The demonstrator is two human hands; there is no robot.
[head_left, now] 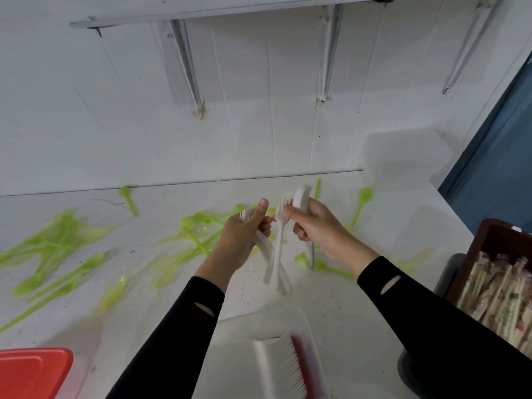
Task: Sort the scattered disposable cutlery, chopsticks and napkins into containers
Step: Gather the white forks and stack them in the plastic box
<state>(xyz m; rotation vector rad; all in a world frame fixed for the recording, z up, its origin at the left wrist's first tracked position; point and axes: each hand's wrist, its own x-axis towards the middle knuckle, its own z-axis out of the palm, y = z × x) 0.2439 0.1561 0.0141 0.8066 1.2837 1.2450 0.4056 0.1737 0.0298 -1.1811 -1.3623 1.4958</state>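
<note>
- My left grip is curled round a bunch of white plastic forks; my right grip clutches more and pinches one, above the white surface
- Done, I judge: wrapped chopsticks in the brown box, forks in the white tray
- Left: translucent green plastic spoons scattered along the wall
- Open surface lies below; the box crowds the right edge
</note>
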